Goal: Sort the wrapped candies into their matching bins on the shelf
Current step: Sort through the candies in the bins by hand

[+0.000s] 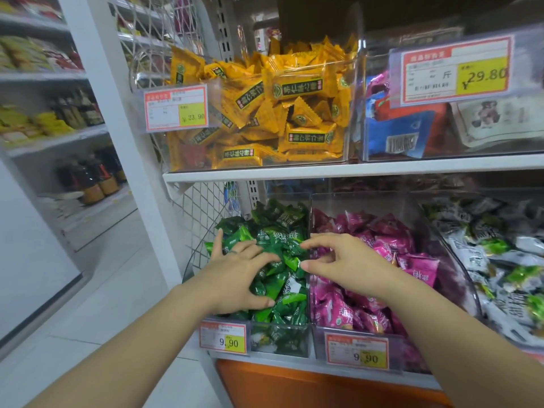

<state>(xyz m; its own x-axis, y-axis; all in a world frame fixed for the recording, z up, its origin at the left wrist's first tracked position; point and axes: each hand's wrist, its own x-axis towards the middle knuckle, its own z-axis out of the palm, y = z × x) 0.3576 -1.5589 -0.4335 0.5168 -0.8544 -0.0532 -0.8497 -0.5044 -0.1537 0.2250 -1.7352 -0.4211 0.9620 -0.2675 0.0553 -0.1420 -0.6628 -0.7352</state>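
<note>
Down on the lower shelf (279, 362), shiny green candies (276, 231) with white lettering fill the left clear bin (282, 337). Left hand (238, 272) lies spread upon them; right hand (338, 260) hovers beside, thumb and forefinger apart.

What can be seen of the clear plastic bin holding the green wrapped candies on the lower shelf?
The clear plastic bin sits leftmost on the lower white shelf, against a like bin of pink candies. Its glossy transparent front carries a red-and-yellow price tag reading 9.90. Shiny green wrapped candies are heaped above its rim. The left hand rests spread on the heap; the right hand hangs over its right wall, fingers bent, holding nothing visible.
</note>
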